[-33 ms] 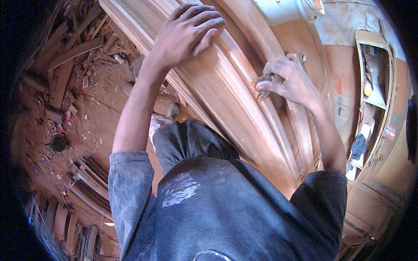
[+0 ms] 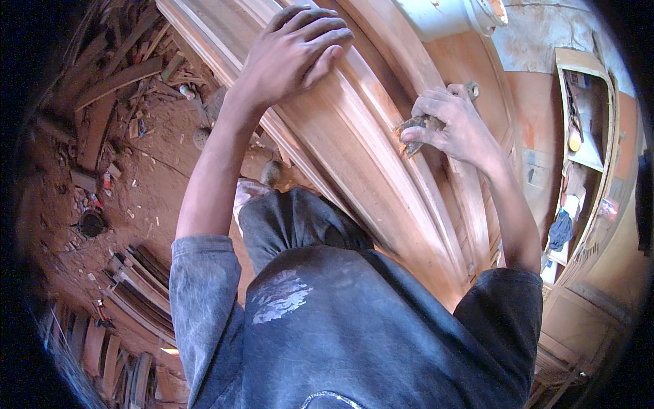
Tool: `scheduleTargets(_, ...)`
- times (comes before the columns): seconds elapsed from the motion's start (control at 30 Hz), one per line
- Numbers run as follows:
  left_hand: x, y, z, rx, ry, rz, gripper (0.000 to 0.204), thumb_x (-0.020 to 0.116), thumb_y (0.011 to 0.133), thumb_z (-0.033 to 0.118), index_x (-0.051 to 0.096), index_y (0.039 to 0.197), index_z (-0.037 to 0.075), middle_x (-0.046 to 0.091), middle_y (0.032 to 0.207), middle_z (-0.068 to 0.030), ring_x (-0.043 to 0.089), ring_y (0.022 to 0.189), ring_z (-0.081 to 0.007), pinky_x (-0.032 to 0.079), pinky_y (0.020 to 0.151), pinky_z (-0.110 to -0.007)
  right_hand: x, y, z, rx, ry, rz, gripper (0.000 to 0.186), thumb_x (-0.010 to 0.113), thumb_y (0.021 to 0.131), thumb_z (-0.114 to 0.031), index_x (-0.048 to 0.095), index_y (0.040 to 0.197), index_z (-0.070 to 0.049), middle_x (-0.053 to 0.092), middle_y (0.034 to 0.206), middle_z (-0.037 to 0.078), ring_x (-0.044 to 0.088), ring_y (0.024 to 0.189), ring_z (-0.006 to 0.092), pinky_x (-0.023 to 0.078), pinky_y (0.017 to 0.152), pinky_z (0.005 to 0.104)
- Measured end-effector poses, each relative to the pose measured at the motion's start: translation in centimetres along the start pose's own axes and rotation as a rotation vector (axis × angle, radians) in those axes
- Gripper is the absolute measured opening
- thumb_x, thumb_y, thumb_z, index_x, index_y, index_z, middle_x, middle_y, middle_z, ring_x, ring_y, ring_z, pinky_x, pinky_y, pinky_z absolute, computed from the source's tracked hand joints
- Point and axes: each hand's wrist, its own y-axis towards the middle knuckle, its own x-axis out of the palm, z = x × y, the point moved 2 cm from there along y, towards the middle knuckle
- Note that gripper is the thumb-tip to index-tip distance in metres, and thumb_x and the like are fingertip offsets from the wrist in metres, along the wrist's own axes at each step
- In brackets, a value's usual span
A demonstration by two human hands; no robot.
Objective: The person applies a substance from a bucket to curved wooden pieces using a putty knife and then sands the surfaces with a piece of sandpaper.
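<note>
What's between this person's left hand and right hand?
In the head view: ridged wood, then the dark lump held in the right hand.

The wooden panel [image 2: 340, 153] was long and pale reddish brown, its bare surface shaped into raised mouldings and shallow channels that ran lengthwise. It lay slantwise, from the far left to the near right, and its flat middle band looked smooth, with lighter streaks along the ridges. The left hand [image 2: 293, 58] lay over its far part, fingers loosely bent and holding nothing. The sanding wad [image 2: 417, 123], small, dark and rough, with a crumbly orange-brown edge, was pinched between the thumb and fingers of the right hand [image 2: 453, 123], at the mouldings on the panel's right side.
</note>
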Motion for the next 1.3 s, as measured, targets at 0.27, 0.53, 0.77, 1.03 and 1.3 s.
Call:
scheduleTargets(0.27, 0.5, -0.2, 0.0, -0.005, -0.014, 0.058, 0.032, 0.050, 0.099, 0.026, 0.067, 0.122, 0.012, 0.065, 0.129, -0.0058, 0.054, 0.129, -0.0270, 0.036, 0.113, -0.044, -1.4, 0.6, 0.1, -0.015, -0.083, -0.050, 0.043, 0.073, 0.082, -0.050, 0.065, 0.087, -0.009, 0.061, 0.081, 0.006, 0.062, 0.088, 0.0278, 0.041, 0.086, 0.0440)
scheduleTargets(0.53, 1.1, -0.4, -0.3, -0.021, -0.040, 0.054, 0.032, 0.047, 0.101, 0.026, 0.067, 0.122, 0.011, 0.064, 0.131, -0.0060, 0.052, 0.131, -0.0280, 0.035, 0.113, -0.045, -2.7, 0.8, -2.0, -0.005, -0.188, 0.024, 0.043, 0.072, 0.083, -0.052, 0.065, 0.085, -0.009, 0.063, 0.083, 0.007, 0.063, 0.090, 0.0272, 0.040, 0.088, 0.0442)
scheduleTargets(0.77, 0.7, -0.2, -0.3, -0.026, -0.020, 0.003, 0.032, 0.048, 0.101, 0.026, 0.067, 0.123, 0.012, 0.063, 0.132, -0.0053, 0.051, 0.132, -0.0276, 0.034, 0.115, -0.046, -1.1, 2.5, -1.5, -0.059, -0.122, 0.000, 0.045, 0.070, 0.084, -0.054, 0.064, 0.084, -0.009, 0.062, 0.081, 0.006, 0.063, 0.091, 0.0273, 0.040, 0.086, 0.0459)
scheduleTargets(1.03, 0.9, -0.6, -0.5, -0.010, 0.014, -0.014, 0.033, 0.048, 0.100, 0.025, 0.066, 0.125, 0.013, 0.062, 0.134, -0.0043, 0.050, 0.133, -0.0275, 0.033, 0.115, -0.046, -1.2, 2.8, -1.4, -0.001, -0.131, -0.079, 0.046, 0.069, 0.084, -0.055, 0.065, 0.084, -0.009, 0.062, 0.081, 0.007, 0.063, 0.092, 0.0272, 0.041, 0.087, 0.0464)
scheduleTargets(1.3, 1.1, -0.5, 0.3, -0.056, -0.031, 0.059, 0.034, 0.047, 0.100, 0.027, 0.065, 0.125, 0.013, 0.062, 0.134, -0.0062, 0.050, 0.132, -0.0268, 0.032, 0.116, -0.046, -2.7, 3.0, -3.6, 0.023, -0.402, -0.098, 0.041, 0.069, 0.085, -0.051, 0.067, 0.086, -0.011, 0.064, 0.086, 0.007, 0.063, 0.096, 0.0249, 0.040, 0.090, 0.0454)
